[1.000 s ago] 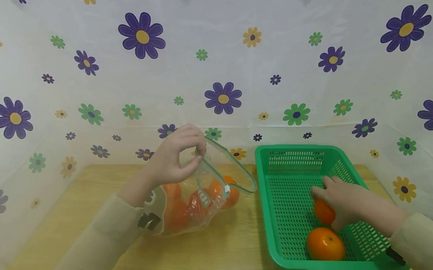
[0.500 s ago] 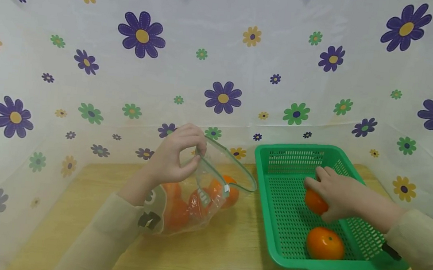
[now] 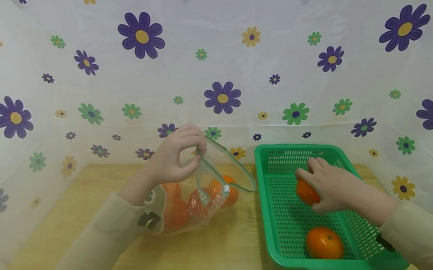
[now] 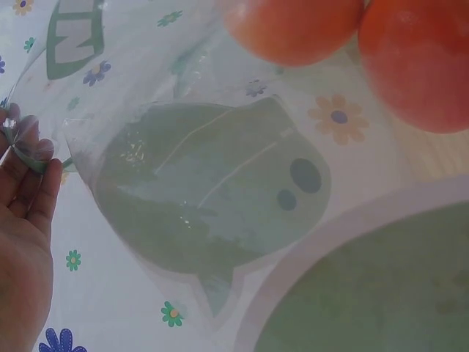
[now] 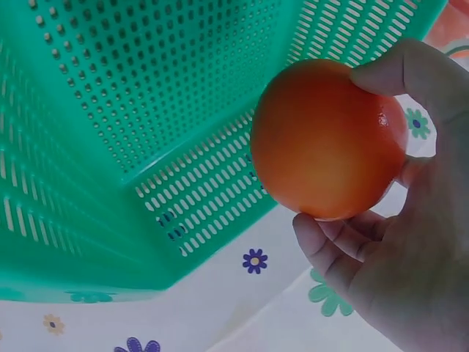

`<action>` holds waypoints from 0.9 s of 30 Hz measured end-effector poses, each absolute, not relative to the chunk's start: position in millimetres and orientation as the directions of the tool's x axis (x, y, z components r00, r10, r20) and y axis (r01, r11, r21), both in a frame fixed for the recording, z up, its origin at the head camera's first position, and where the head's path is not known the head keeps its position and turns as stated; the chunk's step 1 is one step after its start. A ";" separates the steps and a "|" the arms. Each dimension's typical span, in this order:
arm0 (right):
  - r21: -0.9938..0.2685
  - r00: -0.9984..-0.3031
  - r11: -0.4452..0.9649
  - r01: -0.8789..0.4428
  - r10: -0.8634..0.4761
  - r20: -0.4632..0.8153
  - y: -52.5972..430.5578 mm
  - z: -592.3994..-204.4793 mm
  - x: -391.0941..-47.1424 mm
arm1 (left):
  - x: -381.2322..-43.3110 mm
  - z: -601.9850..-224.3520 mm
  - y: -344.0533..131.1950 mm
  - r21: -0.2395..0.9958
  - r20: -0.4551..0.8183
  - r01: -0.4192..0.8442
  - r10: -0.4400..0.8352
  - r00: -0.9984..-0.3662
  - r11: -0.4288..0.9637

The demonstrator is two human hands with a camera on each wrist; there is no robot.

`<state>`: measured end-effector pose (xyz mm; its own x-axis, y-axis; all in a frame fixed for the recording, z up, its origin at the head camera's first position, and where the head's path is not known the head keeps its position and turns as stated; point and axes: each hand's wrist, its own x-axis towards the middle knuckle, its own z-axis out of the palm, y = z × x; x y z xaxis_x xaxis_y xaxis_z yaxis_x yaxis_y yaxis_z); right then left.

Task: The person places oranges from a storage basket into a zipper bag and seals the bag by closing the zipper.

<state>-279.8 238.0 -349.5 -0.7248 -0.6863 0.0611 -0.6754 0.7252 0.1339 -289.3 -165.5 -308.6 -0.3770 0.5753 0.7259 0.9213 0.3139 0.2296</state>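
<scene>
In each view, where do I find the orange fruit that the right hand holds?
Head: the fruit, right of centre, held by the right hand, seen against the green basket.
Left wrist: not visible.
Right wrist: right of centre, slightly high.
Shared landmark: the flowered sheet, in all three.

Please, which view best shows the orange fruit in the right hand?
Right wrist view: the orange fruit appears large, mostly uncovered. Head view: smaller, partly hidden by the right hand. Left wrist view: only other fruits.
</scene>
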 end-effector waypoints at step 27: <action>0.130 -0.668 0.684 -0.718 -0.729 0.147 197.3 -313.0 -274.7 | -289.0 -309.3 -163.9 0.239 0.729 0.916 0.564 -0.389 0.322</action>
